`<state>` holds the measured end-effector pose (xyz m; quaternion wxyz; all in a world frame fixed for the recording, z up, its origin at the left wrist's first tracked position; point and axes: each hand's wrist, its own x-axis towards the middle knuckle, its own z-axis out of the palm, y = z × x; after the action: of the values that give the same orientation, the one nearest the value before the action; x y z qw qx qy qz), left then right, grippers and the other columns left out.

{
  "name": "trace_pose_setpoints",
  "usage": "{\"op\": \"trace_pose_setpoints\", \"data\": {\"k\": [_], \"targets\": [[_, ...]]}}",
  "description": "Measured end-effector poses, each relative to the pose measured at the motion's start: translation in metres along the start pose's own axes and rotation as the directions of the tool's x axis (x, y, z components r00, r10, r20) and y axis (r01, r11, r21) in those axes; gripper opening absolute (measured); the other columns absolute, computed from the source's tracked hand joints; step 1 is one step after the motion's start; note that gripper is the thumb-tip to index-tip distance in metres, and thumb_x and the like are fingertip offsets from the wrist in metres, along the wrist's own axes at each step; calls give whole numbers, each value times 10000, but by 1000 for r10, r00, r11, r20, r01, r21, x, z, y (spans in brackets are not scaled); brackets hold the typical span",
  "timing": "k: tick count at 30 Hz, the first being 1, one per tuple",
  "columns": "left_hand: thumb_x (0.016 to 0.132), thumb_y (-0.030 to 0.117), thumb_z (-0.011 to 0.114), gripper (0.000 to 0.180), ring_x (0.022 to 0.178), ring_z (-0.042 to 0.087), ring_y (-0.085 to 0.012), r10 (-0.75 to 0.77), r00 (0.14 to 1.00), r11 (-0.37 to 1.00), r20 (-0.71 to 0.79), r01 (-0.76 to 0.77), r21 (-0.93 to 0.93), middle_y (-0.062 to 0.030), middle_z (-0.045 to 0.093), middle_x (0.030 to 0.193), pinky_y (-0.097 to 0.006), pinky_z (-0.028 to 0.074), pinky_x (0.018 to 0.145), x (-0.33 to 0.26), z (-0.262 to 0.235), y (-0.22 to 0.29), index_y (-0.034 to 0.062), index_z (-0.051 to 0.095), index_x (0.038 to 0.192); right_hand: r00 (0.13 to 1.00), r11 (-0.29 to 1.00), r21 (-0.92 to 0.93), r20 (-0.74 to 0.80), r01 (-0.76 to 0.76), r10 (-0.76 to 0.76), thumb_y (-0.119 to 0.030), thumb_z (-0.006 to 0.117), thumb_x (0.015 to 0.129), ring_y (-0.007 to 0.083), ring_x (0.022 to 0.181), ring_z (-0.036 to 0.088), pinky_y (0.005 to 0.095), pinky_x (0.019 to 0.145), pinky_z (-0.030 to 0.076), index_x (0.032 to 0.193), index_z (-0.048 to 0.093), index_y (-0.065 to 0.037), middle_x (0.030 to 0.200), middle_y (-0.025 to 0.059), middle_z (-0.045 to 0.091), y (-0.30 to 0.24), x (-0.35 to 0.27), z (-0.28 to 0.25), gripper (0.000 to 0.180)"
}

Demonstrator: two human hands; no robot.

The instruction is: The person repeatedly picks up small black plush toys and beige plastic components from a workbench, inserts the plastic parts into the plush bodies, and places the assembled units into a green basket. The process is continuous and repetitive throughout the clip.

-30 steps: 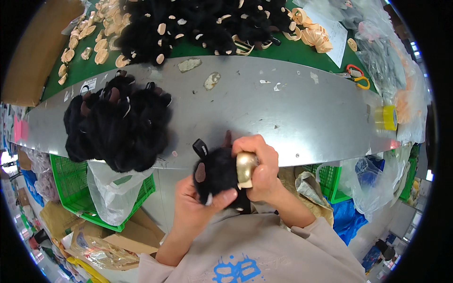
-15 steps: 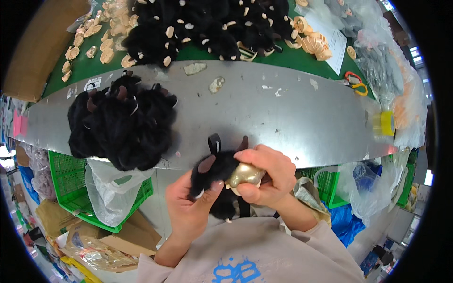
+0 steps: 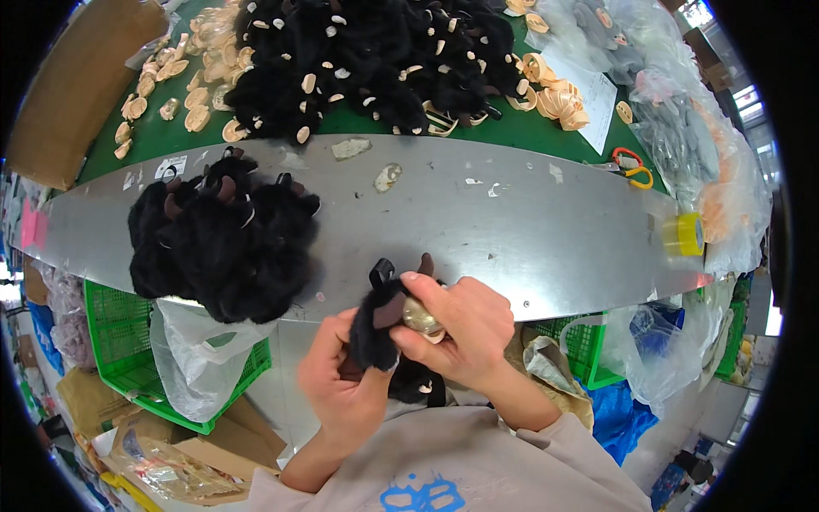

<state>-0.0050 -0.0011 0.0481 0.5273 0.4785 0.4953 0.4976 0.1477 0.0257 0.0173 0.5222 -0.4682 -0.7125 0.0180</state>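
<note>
Black fur (image 3: 370, 343) is clasped by the fingers of the left hand (image 3: 343, 397); against it, a gold shell (image 3: 419, 316) is pinched by the right hand (image 3: 471, 331), at the counter (image 3: 478, 230) edge. Less shell is exposed than a moment ago, so it seems pressed closer.

printed label (image 3: 171, 167) on metal tabletop (image 3: 444, 200), printed white sheet (image 3: 601, 104), blue print (image 3: 421, 495) on beige shirt (image 3: 529, 474), none legible

Beige short-sleeved shirt (image 3: 503, 461) with blue print (image 3: 421, 495)
</note>
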Motion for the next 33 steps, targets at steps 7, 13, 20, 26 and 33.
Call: {"op": "trace_pose_setpoints", "data": {"k": [7, 13, 20, 26, 33], "targets": [[849, 57, 755, 200, 755, 468, -45, -109, 992, 993, 64, 112, -45, 43, 515, 823, -176, 383, 714, 13, -17, -10, 28, 594, 965, 968, 932, 312, 226, -182, 113, -228, 568, 958, 180, 488, 456, 310, 460, 379, 1232, 635, 47, 609, 42, 489, -6, -6, -8, 394], [844, 82, 775, 314, 917, 560, -51, -170, 962, 972, 213, 199, -125, -5, 639, 1004, -200, 450, 816, 13, -27, -4, 2, 607, 1097, 804, 517, 616, 460, -595, 377, -70, 753, 845, 77, 616, 507, 226, 623, 432, 1254, 609, -21, 673, -9, 542, -3, -18, -26, 436], [823, 67, 791, 317, 894, 550, -49, -165, 960, 977, 227, 191, -99, -1, 642, 996, -212, 454, 806, 11, -23, -4, 7, 616, 1080, 824, 684, 493, 478, -537, 303, -241, 832, 795, 115, 884, 553, 264, 749, 459, 1225, 609, -44, 972, 23, 575, 7, -14, -34, 523], [803, 7, 775, 317, 931, 567, -93, -32, 945, 991, 326, 74, -116, -59, 624, 1067, -239, 461, 826, 11, -23, 0, -15, 613, 1074, 458, -261, 499, 865, -826, 205, -369, 878, 732, 130, 1095, 542, 296, 960, 435, 1324, 490, -4, 1192, 34, 555, 9, -26, -28, 797], [763, 54, 793, 290, 1031, 493, -176, 106, 936, 990, 337, -66, -128, -131, 516, 1164, -276, 392, 888, 17, -23, -8, -6, 619, 986, 408, -410, 423, 904, -808, 129, -218, 896, 715, 124, 1122, 542, 309, 1000, 434, 1369, 474, -8, 1217, 36, 586, 11, -22, -29, 806]]}}
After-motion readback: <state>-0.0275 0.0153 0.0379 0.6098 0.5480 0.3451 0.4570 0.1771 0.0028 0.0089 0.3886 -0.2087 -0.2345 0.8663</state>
